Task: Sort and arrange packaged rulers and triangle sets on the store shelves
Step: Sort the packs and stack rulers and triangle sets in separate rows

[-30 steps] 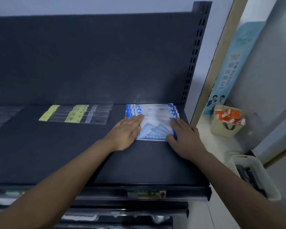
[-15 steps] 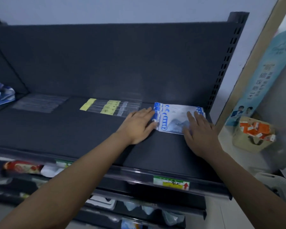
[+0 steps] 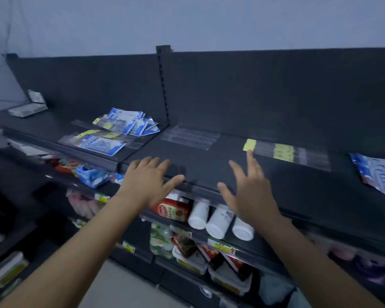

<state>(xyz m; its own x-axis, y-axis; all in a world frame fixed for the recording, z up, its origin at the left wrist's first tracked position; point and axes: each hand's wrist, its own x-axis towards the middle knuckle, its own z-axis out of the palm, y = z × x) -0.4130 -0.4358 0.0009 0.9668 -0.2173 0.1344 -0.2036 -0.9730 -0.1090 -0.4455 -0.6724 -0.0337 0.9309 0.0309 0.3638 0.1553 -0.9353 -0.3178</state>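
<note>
Triangle sets (image 3: 129,123) lay in a loose blue heap in the left bay of the shelf (image 3: 209,167), tangled with mixed rulers (image 3: 93,132) in clear sleeves with yellow tags. One front set (image 3: 102,145) sat nearer the shelf lip. In the right bay: untagged clear rulers (image 3: 189,137) by the back panel, then tagged rulers (image 3: 285,152) in a neat row, then a squared stack (image 3: 378,172) of blue packs at far right.

Step in hand, my read: go to the left heap for the next batch.
- Lift off the rulers lying across the blue packs first, or the heap would likely drag with them.
- Take one type per trip.
- Keep packs flat. The film sleeves look slippery and would probably fan out.
- Square the edges with both palms before laying them beside their own kind.

Left hand (image 3: 147,181): palm down over the shelf lip, fingers spread wide, nothing in it. Right hand (image 3: 251,190): fingers splayed wide, empty, index tip just short of the yellow tag. Contact with the shelf couldn't be told for either.
</note>
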